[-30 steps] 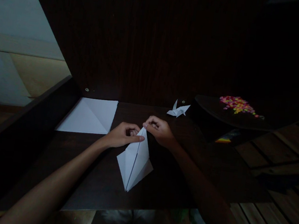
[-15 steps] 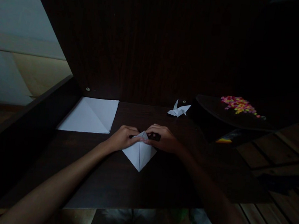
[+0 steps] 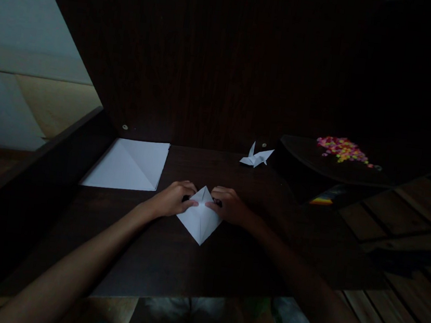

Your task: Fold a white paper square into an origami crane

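A white folded paper diamond [image 3: 200, 225] with a crease down its middle lies on the dark wooden desk, one corner toward me. My left hand [image 3: 178, 198] grips its left upper edge, thumb on top and fingers curled behind. On the opposite side my right hand [image 3: 229, 205] pinches the right upper edge the same way. Both thumbs rest on the paper, apart from each other. The fingers behind the paper are partly hidden. Beyond my right hand stands a white origami crane [image 3: 256, 157].
A stack of white paper sheets [image 3: 126, 163] with a diagonal crease lies at the back left. To the right, a curved dark shelf [image 3: 299, 151] carries a heap of small colourful pieces [image 3: 344, 150]. A raised side board [image 3: 42, 161] borders the desk's left.
My thumbs have drawn apart from the middle crease toward the paper's two sides. The right hand's fingers have curled in closer to the paper. The view has shifted slightly.
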`<state>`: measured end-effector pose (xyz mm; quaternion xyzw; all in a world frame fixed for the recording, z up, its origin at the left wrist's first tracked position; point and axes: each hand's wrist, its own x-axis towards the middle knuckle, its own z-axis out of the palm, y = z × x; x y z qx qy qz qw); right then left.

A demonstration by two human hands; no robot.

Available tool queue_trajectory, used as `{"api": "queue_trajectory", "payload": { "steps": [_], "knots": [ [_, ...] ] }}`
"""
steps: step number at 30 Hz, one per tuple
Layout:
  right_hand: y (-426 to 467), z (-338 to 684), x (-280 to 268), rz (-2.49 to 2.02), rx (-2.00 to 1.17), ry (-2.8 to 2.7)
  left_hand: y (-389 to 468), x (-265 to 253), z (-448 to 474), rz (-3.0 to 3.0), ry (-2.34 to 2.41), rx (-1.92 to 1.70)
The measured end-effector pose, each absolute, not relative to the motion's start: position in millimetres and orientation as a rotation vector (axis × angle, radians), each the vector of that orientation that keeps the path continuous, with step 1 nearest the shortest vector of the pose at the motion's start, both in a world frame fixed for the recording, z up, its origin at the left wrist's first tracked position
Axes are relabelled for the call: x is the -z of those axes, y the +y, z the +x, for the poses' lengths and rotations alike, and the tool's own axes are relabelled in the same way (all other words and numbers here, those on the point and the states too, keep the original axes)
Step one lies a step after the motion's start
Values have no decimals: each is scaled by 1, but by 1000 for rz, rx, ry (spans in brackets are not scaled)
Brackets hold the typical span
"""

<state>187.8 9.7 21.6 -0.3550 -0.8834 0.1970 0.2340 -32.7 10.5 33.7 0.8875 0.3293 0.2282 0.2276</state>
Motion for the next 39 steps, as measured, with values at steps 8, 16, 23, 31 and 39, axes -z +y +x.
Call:
{"api": "queue_trajectory", "payload": {
  "steps": [8,16,23,31,39],
  "knots": [
    [12,193,-22,-1000,-552,-2336,10,-30,-34,2373,1023,-655],
    [8,198,-15,-935,-557,-2222,8,-29,-36,2381,937,-700],
    [7,194,-12,-932,-575,-2181,11,-27,-33,2361,1003,-703],
    [7,187,-12,-1008,-543,-2036,8,-33,-35,2342,916,-748],
    [5,186,-14,-1065,-602,-1982,8,-30,-32,2284,1050,-854]
  ]
}}
